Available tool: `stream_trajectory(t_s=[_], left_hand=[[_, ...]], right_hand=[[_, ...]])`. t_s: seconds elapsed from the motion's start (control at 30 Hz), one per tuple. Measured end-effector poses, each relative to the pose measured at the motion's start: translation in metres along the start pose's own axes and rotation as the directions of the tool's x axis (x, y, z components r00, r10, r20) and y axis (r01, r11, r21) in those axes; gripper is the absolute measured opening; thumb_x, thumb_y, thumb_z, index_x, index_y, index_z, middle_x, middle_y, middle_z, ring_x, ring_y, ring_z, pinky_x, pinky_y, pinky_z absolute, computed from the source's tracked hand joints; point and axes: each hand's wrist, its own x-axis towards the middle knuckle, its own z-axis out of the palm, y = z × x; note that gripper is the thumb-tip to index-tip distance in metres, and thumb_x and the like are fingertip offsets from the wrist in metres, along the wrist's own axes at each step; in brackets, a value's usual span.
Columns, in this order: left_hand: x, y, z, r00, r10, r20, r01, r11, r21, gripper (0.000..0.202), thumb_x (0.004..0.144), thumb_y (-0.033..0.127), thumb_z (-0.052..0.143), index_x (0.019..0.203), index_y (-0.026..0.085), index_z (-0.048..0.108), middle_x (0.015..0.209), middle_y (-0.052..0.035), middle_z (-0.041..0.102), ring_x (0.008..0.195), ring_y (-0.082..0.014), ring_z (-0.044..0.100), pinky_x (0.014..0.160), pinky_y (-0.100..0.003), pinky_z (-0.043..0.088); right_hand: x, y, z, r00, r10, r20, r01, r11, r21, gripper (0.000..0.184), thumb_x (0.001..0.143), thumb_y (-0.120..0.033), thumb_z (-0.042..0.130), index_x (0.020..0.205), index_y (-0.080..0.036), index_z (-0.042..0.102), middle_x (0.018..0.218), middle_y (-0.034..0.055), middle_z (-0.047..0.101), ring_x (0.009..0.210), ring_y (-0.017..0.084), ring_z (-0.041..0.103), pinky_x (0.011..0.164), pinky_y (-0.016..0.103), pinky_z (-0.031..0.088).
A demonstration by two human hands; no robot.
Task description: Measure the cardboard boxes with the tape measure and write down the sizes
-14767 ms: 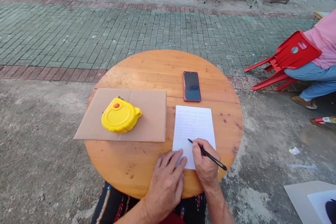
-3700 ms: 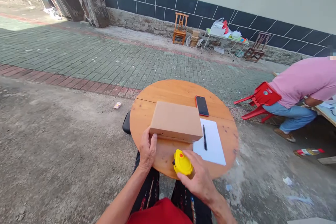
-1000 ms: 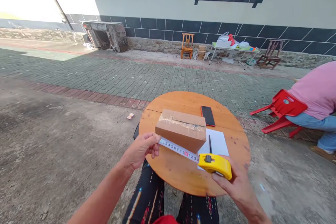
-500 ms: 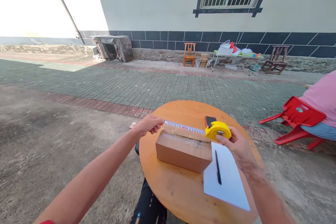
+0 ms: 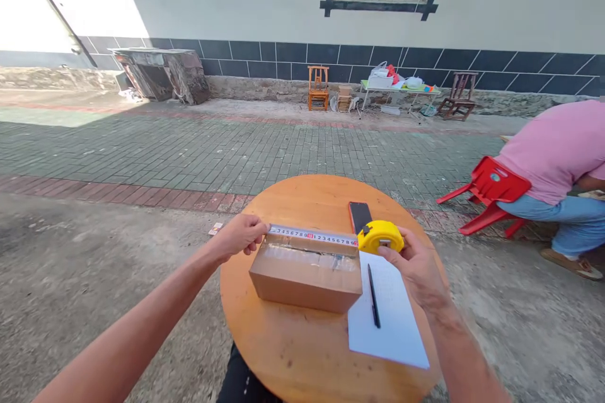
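Note:
A closed brown cardboard box (image 5: pixel 305 277) with clear tape across its top sits on a round wooden table (image 5: pixel 278 352). Along the box's far top edge runs the white blade (image 5: pixel 309 236) of a tape measure. My left hand (image 5: pixel 241 236) pinches the blade's free end at the box's far left corner. At the far right corner, my right hand (image 5: pixel 418 261) grips the yellow tape measure case (image 5: pixel 380 237), thumb on its near side. Right of the box lies a sheet of white paper (image 5: pixel 397 327) with a black pen (image 5: pixel 374 296) on it.
A dark phone with a red edge (image 5: pixel 360 215) lies behind the tape measure case. To the right, a person in a pink top (image 5: pixel 558 145) sits on a red plastic chair (image 5: pixel 501 182). Chairs and a cluttered folding table (image 5: pixel 401 89) stand by the far wall.
My view has turned to the right. More of the blade now shows between my hands, and it lies closer along the box's far edge. Both hands keep their hold.

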Motion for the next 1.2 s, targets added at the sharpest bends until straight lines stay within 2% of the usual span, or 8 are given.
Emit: stream_trajectory(t_s=[0.3, 0.67, 0.93, 1.2], left_hand=[[0.006, -0.001, -0.001, 1.0, -0.008, -0.004, 0.008, 0.999, 0.052, 0.031, 0.068, 0.049, 0.061, 0.059, 0.021, 0.048, 0.053, 0.0016, 0.053, 0.05, -0.0136, 0.052, 0.045, -0.023, 0.038], [0.005, -0.002, -0.001, 0.998, -0.012, 0.064, 0.006, 0.995, 0.098, 0.039, 0.067, 0.056, 0.059, 0.058, 0.021, 0.045, 0.055, 0.0023, 0.049, 0.053, -0.0137, 0.05, 0.048, -0.024, 0.038], [0.007, -0.012, 0.0, 0.996, -0.027, 0.085, 0.022, 0.998, 0.058, 0.045, 0.07, 0.063, 0.058, 0.062, 0.02, 0.049, 0.059, 0.0005, 0.055, 0.057, -0.0153, 0.054, 0.054, -0.027, 0.044], [0.006, -0.016, 0.001, 0.995, 0.016, 0.094, -0.02, 0.999, 0.049, 0.043, 0.074, 0.06, 0.057, 0.062, 0.02, 0.049, 0.058, 0.0008, 0.055, 0.057, -0.0149, 0.054, 0.055, -0.027, 0.044]], right_hand=[[0.0, 0.01, -0.007, 0.999, 0.021, -0.035, -0.021, 1.0, -0.004, 0.055, 0.071, -0.046, 0.084, 0.114, -0.023, 0.06, 0.103, 0.0052, 0.072, 0.089, 0.022, 0.068, 0.078, 0.036, 0.057], [-0.003, 0.011, -0.01, 0.997, 0.064, -0.043, -0.064, 0.998, 0.011, 0.055, 0.069, -0.046, 0.086, 0.113, -0.024, 0.062, 0.102, 0.0046, 0.072, 0.088, 0.022, 0.067, 0.074, 0.032, 0.056], [-0.003, 0.012, -0.007, 0.997, 0.072, 0.014, -0.071, 0.997, -0.019, 0.052, 0.073, -0.047, 0.082, 0.115, -0.025, 0.061, 0.105, 0.0042, 0.071, 0.088, 0.022, 0.067, 0.074, 0.034, 0.056], [-0.001, 0.017, -0.013, 0.999, 0.047, 0.027, -0.045, 0.998, -0.048, 0.051, 0.072, -0.047, 0.083, 0.113, -0.025, 0.061, 0.104, 0.0036, 0.07, 0.089, 0.022, 0.065, 0.077, 0.034, 0.055]])
